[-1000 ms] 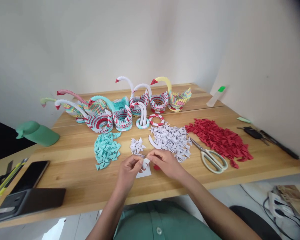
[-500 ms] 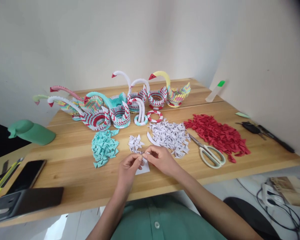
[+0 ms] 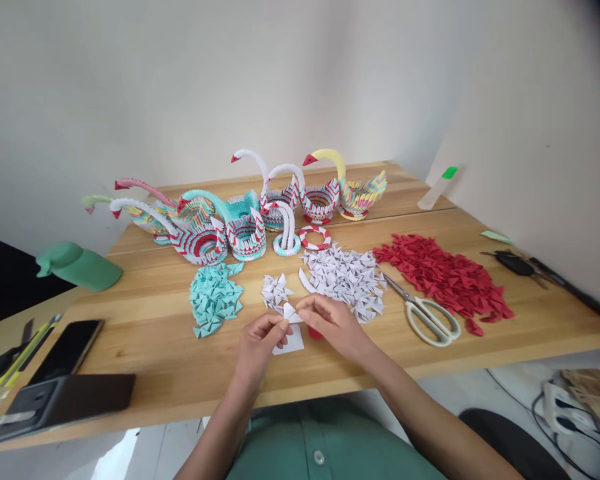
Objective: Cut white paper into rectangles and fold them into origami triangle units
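Note:
A small folded white paper piece (image 3: 291, 313) is pinched between the fingertips of my left hand (image 3: 264, 335) and my right hand (image 3: 334, 323). Beneath the hands lies a flat white paper (image 3: 289, 341) on the table. Something red (image 3: 315, 333) shows partly under my right hand. Just beyond my fingers is a small heap of white folded pieces (image 3: 276, 291). A larger white heap (image 3: 347, 277) spreads to its right, with a curved white strip (image 3: 307, 281) at its left edge. Teal folded pieces (image 3: 215, 298) lie to the left, red ones (image 3: 445, 277) to the right.
Scissors (image 3: 433, 321) lie near the red heap. Paper swans (image 3: 200, 240) stand along the back, beside a red-and-white ring (image 3: 315, 237). At the left are a green bottle (image 3: 83, 265), a phone (image 3: 67, 350) and a dark box (image 3: 75, 402). Keys (image 3: 515, 262) are at the right.
The white piece between my fingers now shows more of its folded, pointed shape. The red thing under my right hand has come into sight. The view has shifted slightly.

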`<state>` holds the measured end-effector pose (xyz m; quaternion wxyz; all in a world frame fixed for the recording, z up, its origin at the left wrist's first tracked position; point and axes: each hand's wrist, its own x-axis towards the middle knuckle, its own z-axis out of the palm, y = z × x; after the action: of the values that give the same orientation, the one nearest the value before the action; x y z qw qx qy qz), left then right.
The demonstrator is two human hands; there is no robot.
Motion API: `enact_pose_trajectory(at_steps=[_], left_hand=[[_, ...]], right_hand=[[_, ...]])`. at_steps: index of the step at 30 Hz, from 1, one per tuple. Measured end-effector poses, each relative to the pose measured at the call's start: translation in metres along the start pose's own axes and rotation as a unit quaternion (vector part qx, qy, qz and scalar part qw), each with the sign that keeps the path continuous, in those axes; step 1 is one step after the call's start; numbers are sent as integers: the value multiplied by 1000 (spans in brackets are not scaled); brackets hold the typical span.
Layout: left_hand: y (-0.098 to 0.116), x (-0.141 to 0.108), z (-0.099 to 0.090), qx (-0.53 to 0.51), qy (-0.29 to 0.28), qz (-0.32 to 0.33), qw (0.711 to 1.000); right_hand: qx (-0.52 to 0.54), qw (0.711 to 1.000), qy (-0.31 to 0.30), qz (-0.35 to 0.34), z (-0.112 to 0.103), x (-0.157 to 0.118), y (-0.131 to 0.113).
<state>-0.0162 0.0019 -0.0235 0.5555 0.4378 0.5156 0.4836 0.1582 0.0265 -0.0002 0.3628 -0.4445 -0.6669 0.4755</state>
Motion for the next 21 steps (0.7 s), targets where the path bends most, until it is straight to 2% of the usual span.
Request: enact_pose_trajectory(at_steps=[6, 21], left_hand=[[-1, -1, 1, -9, -3, -9, 1000], [-4, -2, -1, 15, 13, 16, 1000]], right_hand=[[-4, 999, 40, 36, 10, -3, 6], [15, 996, 79, 35, 19, -3, 9]])
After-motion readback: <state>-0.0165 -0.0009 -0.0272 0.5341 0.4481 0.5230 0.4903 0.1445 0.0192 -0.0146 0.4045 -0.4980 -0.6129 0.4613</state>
